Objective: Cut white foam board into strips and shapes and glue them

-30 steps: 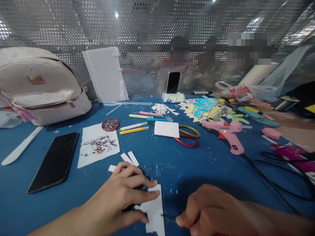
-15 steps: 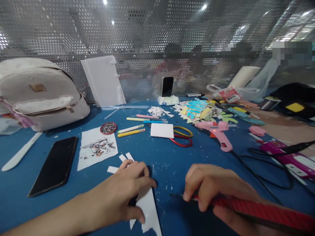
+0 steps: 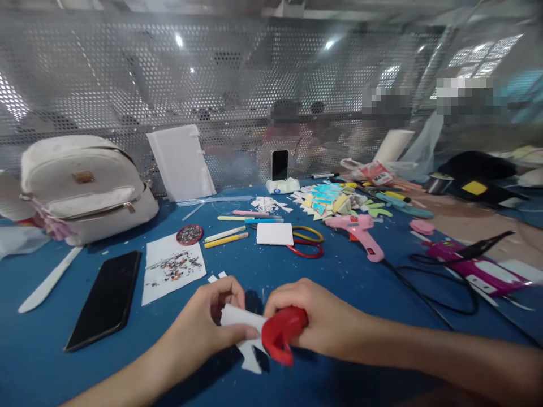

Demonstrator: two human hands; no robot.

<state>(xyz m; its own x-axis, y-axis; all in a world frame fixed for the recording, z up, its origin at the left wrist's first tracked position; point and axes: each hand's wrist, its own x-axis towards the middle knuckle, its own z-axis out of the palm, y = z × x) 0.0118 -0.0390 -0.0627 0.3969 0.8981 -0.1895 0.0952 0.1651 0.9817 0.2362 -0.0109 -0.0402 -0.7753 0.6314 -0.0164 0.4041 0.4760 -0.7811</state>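
Note:
My left hand (image 3: 212, 319) pinches a piece of white board (image 3: 240, 317) between thumb and fingers, lifted off the blue table. A torn-looking white scrap (image 3: 250, 357) hangs or lies just beneath it. Beside it, my right hand (image 3: 303, 308) is closed around a red craft knife (image 3: 285, 333), whose rounded end points towards me. The knife overlaps the right end of the board; its blade is hidden. Small white strips (image 3: 218, 277) lie just beyond my left hand.
Ahead are scissors (image 3: 311, 249) under a white card (image 3: 274, 234), several markers (image 3: 227, 240) and a pink glue gun (image 3: 358, 232) with its cord. A black phone (image 3: 104, 302), beads on paper (image 3: 153, 285) and a backpack (image 3: 89, 198) stand left. A purple power strip (image 3: 470, 271) lies right.
My right hand has moved left with the knife, turning it, and meets my left hand. The white board has been lifted from the table. The view has shifted slightly.

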